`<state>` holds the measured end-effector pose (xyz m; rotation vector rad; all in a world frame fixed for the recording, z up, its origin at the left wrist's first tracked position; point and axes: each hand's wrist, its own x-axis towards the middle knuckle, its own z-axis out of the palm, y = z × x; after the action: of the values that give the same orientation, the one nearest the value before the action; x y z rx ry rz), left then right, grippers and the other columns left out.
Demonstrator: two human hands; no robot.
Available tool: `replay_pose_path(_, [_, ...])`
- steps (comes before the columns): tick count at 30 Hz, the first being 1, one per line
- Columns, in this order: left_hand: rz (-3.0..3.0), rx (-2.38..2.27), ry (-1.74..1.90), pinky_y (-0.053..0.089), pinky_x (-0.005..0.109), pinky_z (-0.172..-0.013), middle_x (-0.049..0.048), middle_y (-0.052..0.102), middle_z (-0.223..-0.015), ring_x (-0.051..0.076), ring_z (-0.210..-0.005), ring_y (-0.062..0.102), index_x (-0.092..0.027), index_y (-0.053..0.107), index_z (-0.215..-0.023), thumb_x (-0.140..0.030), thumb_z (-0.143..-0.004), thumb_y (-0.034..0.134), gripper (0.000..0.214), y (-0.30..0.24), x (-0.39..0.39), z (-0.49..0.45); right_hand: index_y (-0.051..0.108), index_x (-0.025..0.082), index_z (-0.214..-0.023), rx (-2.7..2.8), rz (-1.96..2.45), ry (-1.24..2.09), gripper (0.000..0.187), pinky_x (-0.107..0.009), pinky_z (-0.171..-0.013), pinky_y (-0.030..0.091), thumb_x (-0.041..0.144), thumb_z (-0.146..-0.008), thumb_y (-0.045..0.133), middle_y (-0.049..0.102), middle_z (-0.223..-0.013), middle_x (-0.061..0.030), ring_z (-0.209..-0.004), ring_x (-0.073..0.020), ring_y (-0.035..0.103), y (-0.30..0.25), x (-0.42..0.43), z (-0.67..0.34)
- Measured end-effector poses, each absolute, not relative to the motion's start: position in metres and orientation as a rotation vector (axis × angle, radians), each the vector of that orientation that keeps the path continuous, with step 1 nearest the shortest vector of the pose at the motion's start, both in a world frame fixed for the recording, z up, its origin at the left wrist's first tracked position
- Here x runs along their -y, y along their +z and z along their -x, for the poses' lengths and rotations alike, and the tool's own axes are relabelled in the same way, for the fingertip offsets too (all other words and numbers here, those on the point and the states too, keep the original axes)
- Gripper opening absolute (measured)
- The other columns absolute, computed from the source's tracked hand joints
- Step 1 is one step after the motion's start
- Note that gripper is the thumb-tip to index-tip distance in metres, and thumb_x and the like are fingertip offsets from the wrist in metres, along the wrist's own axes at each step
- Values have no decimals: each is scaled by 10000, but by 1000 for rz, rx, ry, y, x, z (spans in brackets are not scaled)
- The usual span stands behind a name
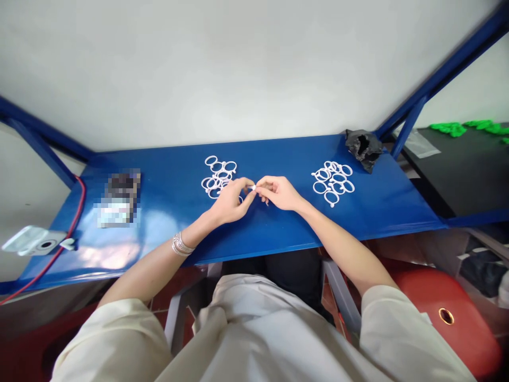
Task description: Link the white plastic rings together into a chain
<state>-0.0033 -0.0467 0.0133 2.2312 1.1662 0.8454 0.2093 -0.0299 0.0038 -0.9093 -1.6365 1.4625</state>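
Observation:
My left hand (233,200) and my right hand (280,192) meet at the middle of the blue shelf (278,228), fingertips pinched together on a small white ring piece (253,187). Just behind my left hand lies a pile of white plastic rings (218,175). A second pile of white rings (333,180) lies to the right of my right hand, apart from it. Silver bangles sit on my left wrist.
A crumpled black bag (363,147) lies at the shelf's back right corner. A blurred dark object (118,197) sits at the left, a phone (34,240) with a red cable (75,223) at the left edge. Green parts (469,127) lie on a black table to the right. A red stool (445,313) stands below.

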Motion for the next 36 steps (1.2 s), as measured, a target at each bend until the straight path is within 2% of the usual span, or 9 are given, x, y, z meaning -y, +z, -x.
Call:
replay_pose_path(2, [-2045, -1054, 803, 440, 288, -645, -9, 592, -709, 130, -621, 523, -193, 604, -918, -479, -1044, 548, 318, 14, 47, 3, 697, 182, -901, 1666, 911, 1440, 398, -260, -534, 477, 558, -879, 825, 641, -660, 17, -568, -123, 593, 8, 31, -211])
replay_pose_path(4, [-1877, -915, 803, 323, 263, -559, -44, 463, -634, 98, -558, 381, -200, 524, -788, -560, -1021, 598, 435, 14, 47, 3, 700, 178, -892, 1665, 845, 1524, 406, -252, -511, 405, 568, -897, 815, 596, -620, 34, -531, -104, 527, 15, 34, -212])
replay_pose_path(8, [-1630, -681, 888, 241, 287, -543, -47, 337, -596, 95, -556, 275, -203, 409, -650, -674, -958, 674, 622, 15, 51, -1, 658, 187, -835, 1456, 582, 1865, 463, -239, -499, 269, 604, -858, 859, 421, -567, 92, -500, -66, 313, 25, 40, -208])
replay_pose_path(11, [-1542, -613, 939, 269, 306, -555, -28, 354, -588, 115, -567, 319, -203, 419, -624, -699, -949, 675, 645, 16, 53, -2, 602, 202, -787, 1307, 494, 1975, 466, -239, -526, 285, 577, -862, 868, 315, -554, 113, -512, -66, 236, 25, 42, -206])
replay_pose_path(18, [-1644, -703, 1121, 442, 293, -583, 27, 622, -770, 126, -629, 525, -199, 718, -889, -586, -1004, 679, 406, 18, 50, 0, 677, 194, -853, 1190, 534, 1939, 374, -274, -548, 417, 510, -861, 877, 558, -634, 44, -547, -105, 467, 20, 38, -207])
replay_pose_path(22, [-1674, -874, 1377, 581, 281, -715, 70, 734, -1011, 132, -787, 682, -207, 735, -1129, -503, -987, 744, 328, 11, 51, -7, 701, 196, -825, 1229, 618, 1779, 388, -292, -590, 476, 526, -831, 904, 677, -792, -5, -623, -123, 574, 16, 38, -205])
replay_pose_path(25, [-1697, -883, 1401, 639, 284, -788, 79, 764, -1042, 147, -857, 750, -195, 732, -1204, -450, -953, 799, 364, 7, 54, -11, 717, 195, -752, 1319, 657, 1643, 397, -275, -595, 447, 534, -837, 906, 642, -722, 12, -617, -108, 551, 11, 40, -201])
replay_pose_path(31, [-1657, -868, 1309, 670, 293, -742, 118, 803, -1112, 148, -802, 772, -184, 770, -1278, -470, -979, 763, 414, 4, 54, -10, 801, 191, -844, 1377, 757, 1538, 409, -306, -669, 542, 579, -794, 923, 749, -747, -28, -684, -152, 675, 7, 42, -194])
replay_pose_path(36, [-1629, -937, 1235, 620, 275, -683, 85, 820, -1007, 127, -718, 717, -201, 784, -1301, -527, -1029, 675, 439, 7, 52, -9, 806, 187, -900, 1392, 782, 1547, 411, -343, -725, 618, 537, -747, 957, 801, -811, -42, -763, -196, 762, 5, 43, -192])
